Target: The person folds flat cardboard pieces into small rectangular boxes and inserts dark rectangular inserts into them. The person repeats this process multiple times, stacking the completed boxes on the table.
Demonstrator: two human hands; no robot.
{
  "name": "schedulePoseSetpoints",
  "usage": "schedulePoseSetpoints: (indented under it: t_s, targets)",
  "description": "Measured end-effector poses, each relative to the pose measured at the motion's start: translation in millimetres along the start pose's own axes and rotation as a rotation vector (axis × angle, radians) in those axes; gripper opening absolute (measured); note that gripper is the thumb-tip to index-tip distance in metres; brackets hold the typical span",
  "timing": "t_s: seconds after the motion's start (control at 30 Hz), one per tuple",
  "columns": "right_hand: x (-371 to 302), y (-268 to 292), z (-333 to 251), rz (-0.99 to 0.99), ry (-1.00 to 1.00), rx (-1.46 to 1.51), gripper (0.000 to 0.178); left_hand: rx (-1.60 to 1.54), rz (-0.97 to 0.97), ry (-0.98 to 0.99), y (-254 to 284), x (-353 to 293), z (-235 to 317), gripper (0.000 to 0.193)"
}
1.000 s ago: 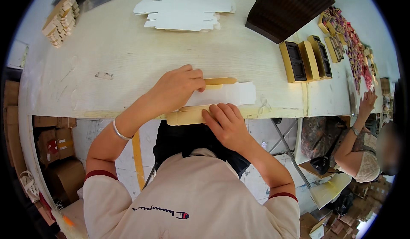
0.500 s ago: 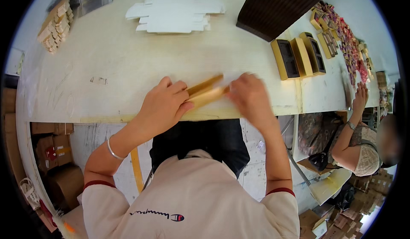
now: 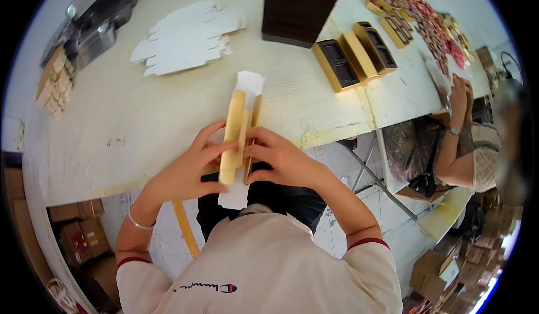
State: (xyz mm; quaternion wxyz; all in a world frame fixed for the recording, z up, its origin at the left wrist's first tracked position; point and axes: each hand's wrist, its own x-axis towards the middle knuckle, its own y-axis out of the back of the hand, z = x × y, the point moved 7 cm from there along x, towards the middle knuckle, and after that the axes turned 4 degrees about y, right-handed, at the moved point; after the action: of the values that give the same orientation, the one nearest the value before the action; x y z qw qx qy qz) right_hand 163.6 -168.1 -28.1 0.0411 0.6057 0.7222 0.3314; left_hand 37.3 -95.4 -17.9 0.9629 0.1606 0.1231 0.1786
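A long, narrow gold cardboard box [image 3: 235,114] stands out over the table's near edge, between my two hands. White end flaps show at its far and near ends, and its long side is open. My left hand [image 3: 191,165] grips the left wall, with fingers and thumb along it. From the other side, my right hand [image 3: 286,159] holds the right wall, its fingertips at the box's opening. The inside is only partly visible between the walls.
White flattened cartons [image 3: 182,39] lie stacked at the back left. A tall dark brown box [image 3: 300,8] stands beyond, beside gold boxes with dark trays [image 3: 339,64]. Wrapped pieces [image 3: 429,27] are heaped at far right. A co-worker's hand [image 3: 459,98] is at the table's right.
The box has turned from slanting sideways to pointing away from me, and its white flaps now show. My right hand has come in to grip its side. The view has shifted right.
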Motion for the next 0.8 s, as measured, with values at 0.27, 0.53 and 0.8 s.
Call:
schedulePoseSetpoints:
  t_s: [0.27, 0.53, 0.8]
  targets:
    - [4, -10, -8, 0.035, 0.077, -0.342, 0.027, 0.611, 0.134, -0.467, -7, 2, 0, 0.033]
    - [-2, -16, -20, 0.186, 0.111, -0.324, 0.010, 0.625, 0.468, -0.499, -21, -4, 3, 0.018]
    - [-10, -6, -10, 0.116, -0.165, 0.066, 0.035, 0.684, 0.421, -0.453, -22, -2, 1, 0.015]
